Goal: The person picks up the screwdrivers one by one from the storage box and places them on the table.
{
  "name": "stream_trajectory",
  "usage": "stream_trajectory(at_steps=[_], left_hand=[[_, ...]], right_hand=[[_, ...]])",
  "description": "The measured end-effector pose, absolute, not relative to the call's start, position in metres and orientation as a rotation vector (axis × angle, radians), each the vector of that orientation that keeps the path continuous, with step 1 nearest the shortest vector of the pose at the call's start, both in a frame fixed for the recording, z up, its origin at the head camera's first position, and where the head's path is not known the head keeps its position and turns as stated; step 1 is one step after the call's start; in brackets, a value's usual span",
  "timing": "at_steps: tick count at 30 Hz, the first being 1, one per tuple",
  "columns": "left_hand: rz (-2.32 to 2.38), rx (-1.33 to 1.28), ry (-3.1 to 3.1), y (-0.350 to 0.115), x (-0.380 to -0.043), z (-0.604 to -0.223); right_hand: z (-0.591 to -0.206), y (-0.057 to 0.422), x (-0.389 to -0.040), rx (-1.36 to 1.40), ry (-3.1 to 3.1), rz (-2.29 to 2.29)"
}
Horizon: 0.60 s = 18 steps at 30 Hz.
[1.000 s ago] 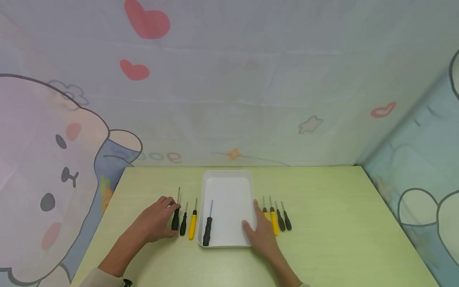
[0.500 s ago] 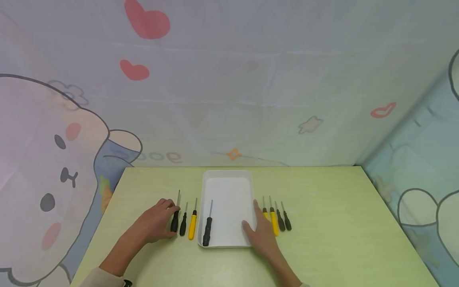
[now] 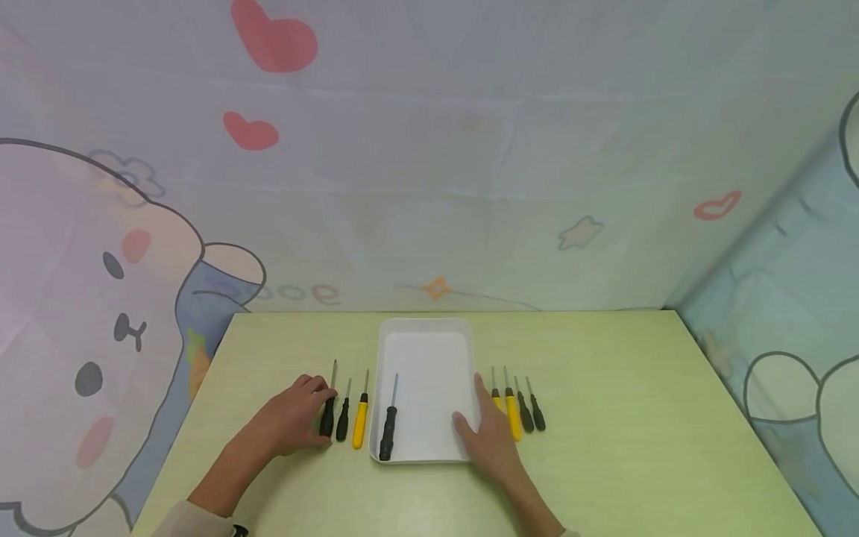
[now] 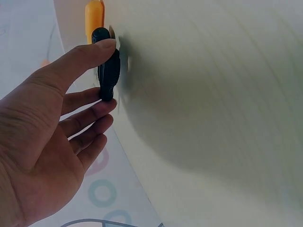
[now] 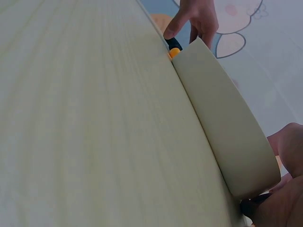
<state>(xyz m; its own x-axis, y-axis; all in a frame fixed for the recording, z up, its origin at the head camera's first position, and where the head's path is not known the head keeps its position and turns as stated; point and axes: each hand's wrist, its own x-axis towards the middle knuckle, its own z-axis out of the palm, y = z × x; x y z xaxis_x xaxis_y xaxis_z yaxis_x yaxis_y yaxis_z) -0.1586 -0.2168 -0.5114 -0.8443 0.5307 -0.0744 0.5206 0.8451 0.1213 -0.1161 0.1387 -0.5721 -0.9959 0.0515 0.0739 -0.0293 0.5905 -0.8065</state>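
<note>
My left hand (image 3: pixel 295 418) pinches the handle of a black screwdriver (image 3: pixel 327 419) between thumb and fingers, at the left end of a row on the table. In the left wrist view the thumb presses one side of that handle and fingertips meet the other. Beside it lie a smaller black screwdriver (image 3: pixel 343 424) and a yellow-handled screwdriver (image 3: pixel 360 424). A white tray (image 3: pixel 429 458) stands in the middle, holding another black screwdriver (image 3: pixel 388 434). My right hand (image 3: pixel 493 441) grips the tray's right side, thumb over the rim and fingers outside; the right wrist view partly hides them.
Right of the tray lie two yellow-handled screwdrivers, one (image 3: pixel 513 418) partly behind my right hand, and two black ones (image 3: pixel 537 415). The pale green table (image 3: pixel 637 418) ends at a printed cloth wall (image 3: pixel 510 224) behind and at the sides.
My left hand has brought the black screwdriver slightly down and toward the table's near side, its tip now lower in view. The right hand and tray have stayed in place.
</note>
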Motion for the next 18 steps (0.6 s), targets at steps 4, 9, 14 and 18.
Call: stream_trajectory(at_steps=[4, 9, 14, 18], left_hand=[[0.15, 0.828, 2.912, -0.2168, -0.1593, -0.5129], [0.157, 0.838, 2.908, -0.2154, -0.1587, -0.5118], [0.15, 0.831, 2.899, -0.2139, -0.1578, -0.5106], [0.15, 0.809, 2.898, -0.2134, -0.1582, -0.5123]], right_hand=[[-0.5721, 0.1387, -0.116, -0.02, -2.719, 1.396], [-0.5729, 0.1391, -0.1163, -0.022, -2.726, 1.404], [-0.5741, 0.1395, -0.1168, -0.023, -2.727, 1.405], [-0.5757, 0.1398, -0.1171, -0.028, -2.729, 1.402]])
